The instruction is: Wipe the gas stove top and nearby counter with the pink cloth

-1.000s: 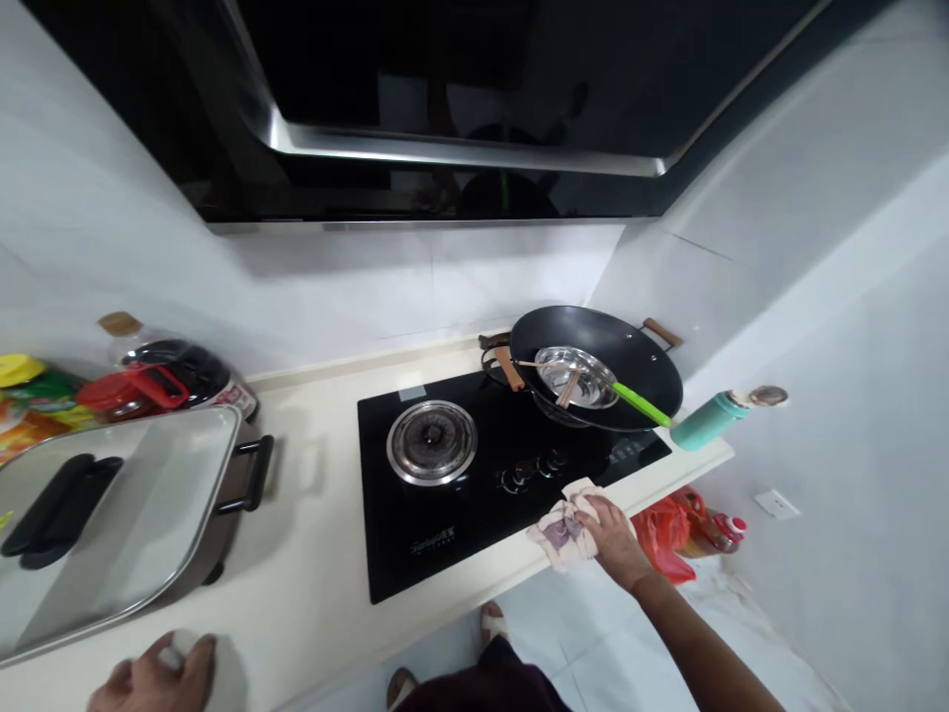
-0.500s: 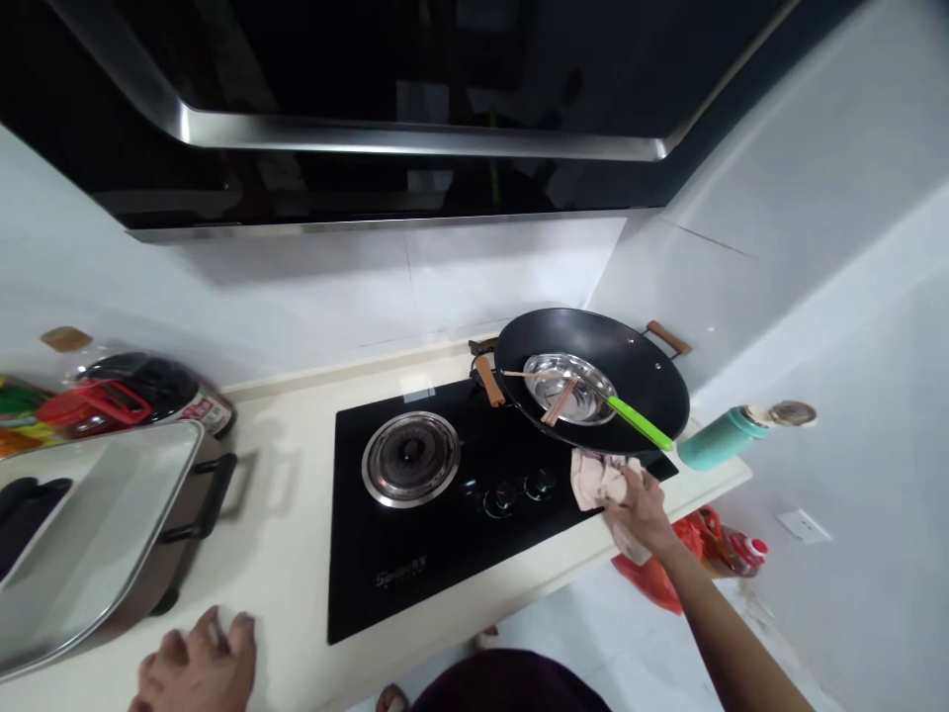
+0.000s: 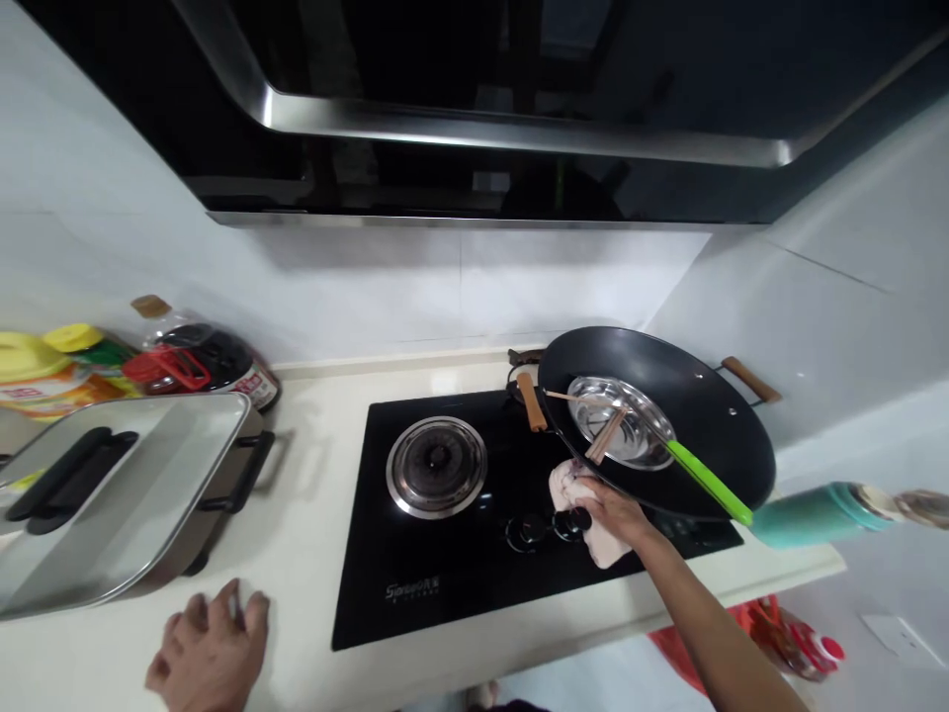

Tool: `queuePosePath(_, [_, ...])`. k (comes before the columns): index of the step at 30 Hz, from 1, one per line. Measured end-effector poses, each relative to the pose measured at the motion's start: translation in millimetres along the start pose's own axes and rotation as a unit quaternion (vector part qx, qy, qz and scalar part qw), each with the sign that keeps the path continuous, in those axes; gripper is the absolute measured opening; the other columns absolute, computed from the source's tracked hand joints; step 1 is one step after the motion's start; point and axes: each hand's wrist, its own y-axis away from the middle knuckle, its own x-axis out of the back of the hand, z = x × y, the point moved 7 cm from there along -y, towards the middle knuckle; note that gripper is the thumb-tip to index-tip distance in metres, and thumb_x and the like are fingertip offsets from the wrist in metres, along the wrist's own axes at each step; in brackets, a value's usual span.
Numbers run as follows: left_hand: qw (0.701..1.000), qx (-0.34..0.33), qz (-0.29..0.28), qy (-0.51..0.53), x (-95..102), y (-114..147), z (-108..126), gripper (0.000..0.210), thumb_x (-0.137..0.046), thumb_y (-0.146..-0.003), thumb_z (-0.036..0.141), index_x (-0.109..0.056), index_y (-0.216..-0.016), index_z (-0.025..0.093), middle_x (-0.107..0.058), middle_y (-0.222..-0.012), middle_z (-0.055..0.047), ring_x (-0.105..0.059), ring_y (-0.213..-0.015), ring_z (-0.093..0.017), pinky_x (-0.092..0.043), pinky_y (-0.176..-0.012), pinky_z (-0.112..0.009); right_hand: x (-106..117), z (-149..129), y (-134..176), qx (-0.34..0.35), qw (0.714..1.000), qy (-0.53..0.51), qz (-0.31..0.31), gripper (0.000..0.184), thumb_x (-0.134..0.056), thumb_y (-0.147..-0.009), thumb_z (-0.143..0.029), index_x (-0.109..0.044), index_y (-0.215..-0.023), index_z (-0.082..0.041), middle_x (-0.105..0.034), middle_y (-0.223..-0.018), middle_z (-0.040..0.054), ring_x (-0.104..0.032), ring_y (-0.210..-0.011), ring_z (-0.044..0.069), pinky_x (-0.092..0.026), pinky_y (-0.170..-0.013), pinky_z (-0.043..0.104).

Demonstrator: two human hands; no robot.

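My right hand (image 3: 617, 509) presses a pale pink cloth (image 3: 606, 546) onto the black glass gas hob (image 3: 422, 539), beside the control knobs (image 3: 526, 532) and under the near rim of the wok. The black wok (image 3: 712, 425) has wooden side handles and sits over the right burner. Inside it lie a shiny metal bowl (image 3: 645, 450), wooden chopsticks (image 3: 606, 435) and a utensil with a bright green handle (image 3: 710, 482). Flat on the cream worktop (image 3: 297, 564), with fingers apart, rests my left hand (image 3: 212, 648); it holds nothing.
A lidded rectangular electric pan (image 3: 167, 494) stands at the left, with bottles (image 3: 212, 356) behind it. A teal flask (image 3: 812, 514) is right of the wok. The range hood (image 3: 474, 129) hangs low overhead. Red bags (image 3: 756, 628) sit below the counter.
My right hand has slid the cloth from the hob's front right edge leftward and back to the knobs. The view has shifted; my left hand stays on the worktop.
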Motion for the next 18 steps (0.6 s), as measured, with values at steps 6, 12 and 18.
queuePosePath(6, [1.0, 0.002, -0.011, 0.005, -0.8, 2.7, 1.0, 0.071, -0.022, -0.097, 0.06, -0.053, -0.146, 0.018, -0.037, -0.161, -0.023, -0.026, -0.155, -0.04, -0.023, -0.123, -0.061, 2.6, -23.7, -11.0, 0.072, 0.996, -0.009, -0.056, 0.044, -0.054, -0.088, -0.035, -0.074, -0.127, -0.029, -0.064, -0.141, 0.007, -0.056, -0.134, 0.028, -0.039, -0.12, 0.047])
queuePosePath(12, [1.0, 0.0, -0.019, -0.005, 0.8, 5.6, 2.7, 0.063, -0.026, -0.1, 0.054, -0.051, -0.146, 0.019, -0.036, -0.162, -0.021, -0.023, -0.156, -0.037, -0.023, -0.123, -0.059, 2.3, -89.6, -30.3, 0.109, 0.986, 0.035, -0.122, 0.043, -0.06, -0.08, -0.027, -0.075, -0.12, -0.026, -0.059, -0.131, 0.0064, -0.054, -0.125, 0.025, -0.04, -0.115, 0.04])
queuePosePath(18, [1.0, 0.0, -0.023, -0.005, 2.7, 8.3, 5.2, 0.063, -0.026, -0.101, 0.051, -0.051, -0.147, 0.015, -0.033, -0.163, -0.023, -0.023, -0.156, -0.038, -0.023, -0.122, -0.06, -19.5, -174.5, -51.2, 0.121, 0.977, 0.094, -0.145, 0.045, -0.062, -0.082, -0.028, -0.069, -0.126, -0.026, -0.049, -0.14, 0.0089, -0.043, -0.132, 0.029, -0.036, -0.112, 0.042])
